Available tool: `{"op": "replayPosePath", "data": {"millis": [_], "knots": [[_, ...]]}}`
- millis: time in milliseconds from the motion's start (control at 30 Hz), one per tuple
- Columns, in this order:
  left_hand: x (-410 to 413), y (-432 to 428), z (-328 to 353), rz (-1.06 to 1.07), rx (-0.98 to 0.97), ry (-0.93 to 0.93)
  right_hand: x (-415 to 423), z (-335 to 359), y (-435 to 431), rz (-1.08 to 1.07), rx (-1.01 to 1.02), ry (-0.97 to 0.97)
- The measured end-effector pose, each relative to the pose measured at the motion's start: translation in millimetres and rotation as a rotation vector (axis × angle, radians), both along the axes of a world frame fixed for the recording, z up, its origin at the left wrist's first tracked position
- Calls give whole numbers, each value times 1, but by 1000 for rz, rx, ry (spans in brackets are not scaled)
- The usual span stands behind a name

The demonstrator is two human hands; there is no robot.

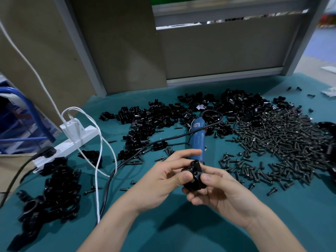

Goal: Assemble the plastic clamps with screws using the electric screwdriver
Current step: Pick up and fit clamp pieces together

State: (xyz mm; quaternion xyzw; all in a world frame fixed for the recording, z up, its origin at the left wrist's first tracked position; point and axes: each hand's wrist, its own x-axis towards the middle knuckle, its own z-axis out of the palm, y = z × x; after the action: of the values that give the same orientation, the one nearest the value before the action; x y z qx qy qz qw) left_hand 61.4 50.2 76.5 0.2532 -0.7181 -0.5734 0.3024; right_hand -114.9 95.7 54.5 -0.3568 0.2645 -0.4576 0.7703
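Your left hand (163, 180) and right hand (216, 188) both grip the clamp (194, 177); misaligned halves could jam the screw.

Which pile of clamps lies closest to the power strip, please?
The near-left pile, beside the strip's near end; the others lie farther back.

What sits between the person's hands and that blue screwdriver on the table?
Nothing visible blocks it. The electric screwdriver lies just beyond the left hand and right hand, with loose screws scattered beside it. Both hands grip a black clamp, so one would probably have to let go first.
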Motion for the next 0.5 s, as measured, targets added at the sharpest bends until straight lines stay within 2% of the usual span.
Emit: {"op": "replayPosePath", "data": {"millis": [133, 300, 500], "knots": [[-3, 2, -6, 124, 64, 48, 2, -3, -1, -75, -3, 1], [-7, 17, -22, 600, 35, 150, 0, -7, -2, -188, -23, 23], [-16, 23, -15, 591, -108, 142, 3, -9, -3, -173, -32, 27]]}}
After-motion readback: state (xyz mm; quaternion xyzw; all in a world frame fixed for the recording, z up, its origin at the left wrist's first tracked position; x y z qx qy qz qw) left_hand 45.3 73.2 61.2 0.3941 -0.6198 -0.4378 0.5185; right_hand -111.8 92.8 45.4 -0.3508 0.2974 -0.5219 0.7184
